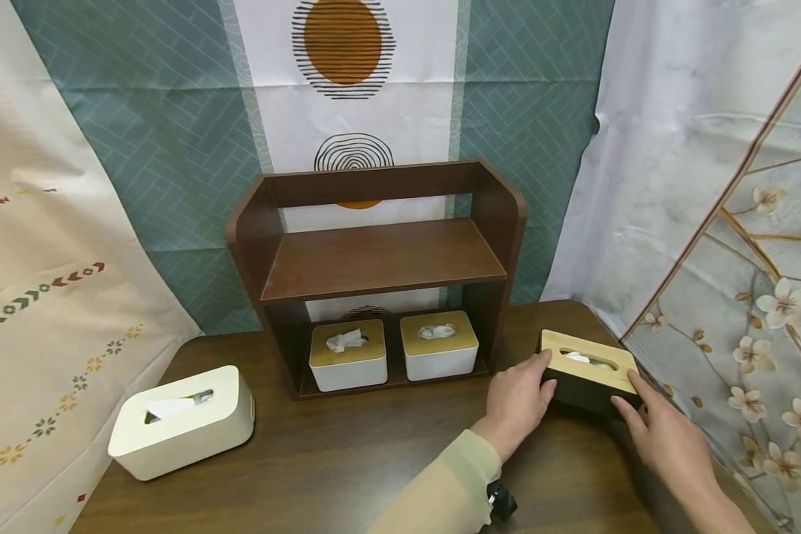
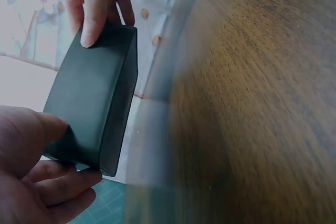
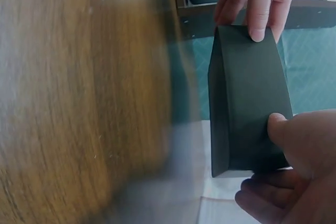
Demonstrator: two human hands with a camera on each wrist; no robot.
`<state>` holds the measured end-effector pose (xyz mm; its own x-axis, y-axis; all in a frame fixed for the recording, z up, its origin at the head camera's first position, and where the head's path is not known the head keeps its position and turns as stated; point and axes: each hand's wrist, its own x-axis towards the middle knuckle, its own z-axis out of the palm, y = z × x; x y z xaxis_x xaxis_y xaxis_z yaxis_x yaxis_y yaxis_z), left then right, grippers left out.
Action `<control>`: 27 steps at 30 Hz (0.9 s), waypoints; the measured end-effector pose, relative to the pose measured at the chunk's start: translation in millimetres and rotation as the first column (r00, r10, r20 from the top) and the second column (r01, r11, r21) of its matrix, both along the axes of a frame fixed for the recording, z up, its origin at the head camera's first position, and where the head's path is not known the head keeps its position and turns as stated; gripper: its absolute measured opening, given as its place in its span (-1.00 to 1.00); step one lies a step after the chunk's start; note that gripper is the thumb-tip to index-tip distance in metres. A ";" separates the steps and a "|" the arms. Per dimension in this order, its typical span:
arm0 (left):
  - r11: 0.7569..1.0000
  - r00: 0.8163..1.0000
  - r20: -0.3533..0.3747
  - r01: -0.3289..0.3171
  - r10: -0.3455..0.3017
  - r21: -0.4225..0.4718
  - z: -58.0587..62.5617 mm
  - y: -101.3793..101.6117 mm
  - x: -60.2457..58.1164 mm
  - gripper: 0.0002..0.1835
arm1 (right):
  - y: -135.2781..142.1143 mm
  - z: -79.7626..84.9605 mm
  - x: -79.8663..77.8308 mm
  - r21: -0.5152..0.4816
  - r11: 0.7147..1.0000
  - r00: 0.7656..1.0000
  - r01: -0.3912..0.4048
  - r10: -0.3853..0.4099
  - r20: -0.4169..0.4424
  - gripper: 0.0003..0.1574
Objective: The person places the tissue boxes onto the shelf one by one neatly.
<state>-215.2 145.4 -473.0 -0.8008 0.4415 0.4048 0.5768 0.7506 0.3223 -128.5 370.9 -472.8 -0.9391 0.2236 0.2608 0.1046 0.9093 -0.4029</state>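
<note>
A black tissue box with a light wooden lid (image 1: 590, 362) is held between both hands at the right of the table, a tissue showing in its oval slot. My left hand (image 1: 517, 400) grips its left end, thumb on the dark front side (image 2: 84, 90). The right hand (image 1: 674, 441) grips the opposite end, its thumb (image 3: 277, 124) likewise on the front. In both wrist views the box's lower edge stands off the tabletop. Some fingertips are hidden behind the ends.
A brown two-level shelf (image 1: 387, 259) stands at the back. On its lower level sit two white tissue boxes with wooden lids, one on the left (image 1: 348, 356) and one on the right (image 1: 439, 345). A cream tissue box (image 1: 183, 423) lies at the table's left. Curtains (image 1: 741, 245) border the table.
</note>
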 end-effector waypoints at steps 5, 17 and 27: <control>0.999 0.997 -0.081 0.006 -0.003 0.035 0.9 -11.0 4.5 -0.46 | -6.6 4.4 6.2 0.001 1.000 0.999 -0.027 0.027 -0.021 -0.14; 0.996 0.990 -0.143 0.008 0.005 0.092 15.5 -37.9 19.0 -0.44 | -25.1 20.4 13.2 -0.007 0.999 0.996 -0.052 0.052 -0.073 -0.14; 0.988 0.982 -0.190 0.034 -0.006 0.148 29.2 -63.1 32.3 -0.44 | -42.7 31.4 22.5 -0.004 0.997 0.986 -0.081 0.080 -0.145 -0.13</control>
